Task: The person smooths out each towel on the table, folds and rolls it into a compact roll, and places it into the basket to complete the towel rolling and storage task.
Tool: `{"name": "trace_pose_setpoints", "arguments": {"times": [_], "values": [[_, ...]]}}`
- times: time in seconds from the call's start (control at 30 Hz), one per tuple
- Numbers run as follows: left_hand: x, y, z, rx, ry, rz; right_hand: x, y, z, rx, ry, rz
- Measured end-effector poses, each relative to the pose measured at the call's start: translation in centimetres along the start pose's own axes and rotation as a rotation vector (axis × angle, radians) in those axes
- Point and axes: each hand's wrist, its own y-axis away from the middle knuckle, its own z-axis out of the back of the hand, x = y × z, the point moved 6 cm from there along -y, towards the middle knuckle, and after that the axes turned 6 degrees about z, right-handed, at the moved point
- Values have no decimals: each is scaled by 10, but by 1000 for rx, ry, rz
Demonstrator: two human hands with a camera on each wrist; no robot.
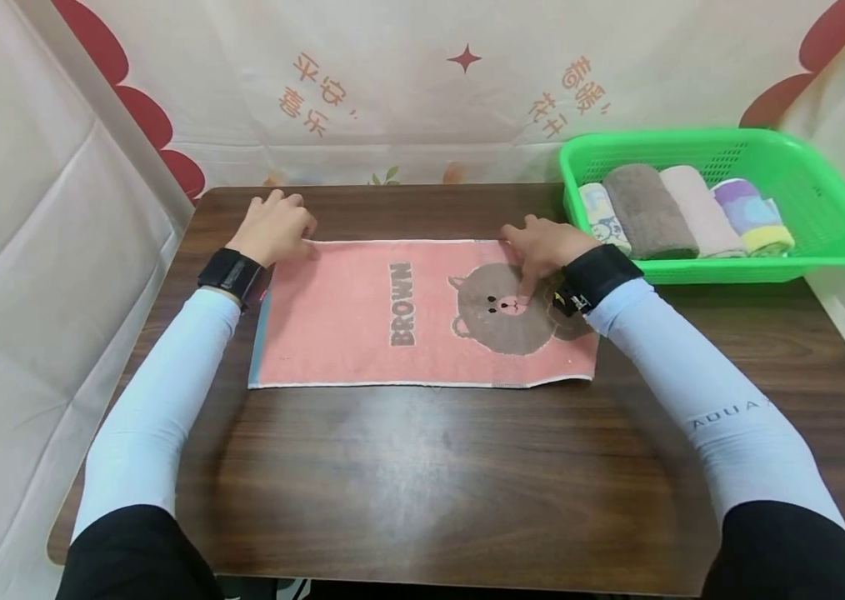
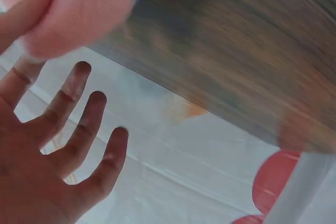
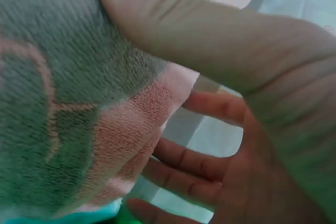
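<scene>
A pink towel [image 1: 340, 317] lies spread lengthwise on the table, with the word BROWN and a grey-brown bear on it. At its far left corner my left hand [image 1: 276, 229] pinches the edge. The left wrist view shows that thumb pressed on the pink cloth [image 2: 89, 14] and the other fingers spread apart. My right hand [image 1: 550, 248] holds the far edge near the bear. Seen from the right wrist, the thumb lies over the towel [image 3: 136, 124] and the fingers are behind its edge. The right hand and wrist cover part of the bear.
A green basket [image 1: 842, 250] stands at the back right, close to my right hand. Rolled or folded towels sit inside it, among them a grey one [image 1: 647, 212] and a pale pink one [image 1: 702, 212]. A white printed curtain [image 1: 407, 100] hangs behind the brown wooden table [image 1: 407, 483].
</scene>
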Motion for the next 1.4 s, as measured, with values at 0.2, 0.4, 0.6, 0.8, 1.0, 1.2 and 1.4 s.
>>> {"name": "trace_pose_setpoints", "arguments": {"times": [0.2, 0.4, 0.6, 0.8, 1.0, 1.2, 1.4], "values": [[6, 5, -6, -29, 24, -9, -3, -10, 3, 95, -28, -52], [14, 10, -5, -143, 41, -7, -4, -10, 18, 23, 39, -6], [27, 16, -3, -172, 14, 36, -4, -1, 39, -175, 100, 50], [35, 18, -4, -148, 29, 62, -7, 5, 54, -328, 135, 104], [41, 22, 0, -229, 53, 84, -10, 14, 63, -457, 98, 113], [46, 37, 17, -342, 88, 128, -10, 43, 68, -626, 142, 142], [51, 74, 28, -433, 161, 135, 0, 92, 54, -801, 202, 280]]}}
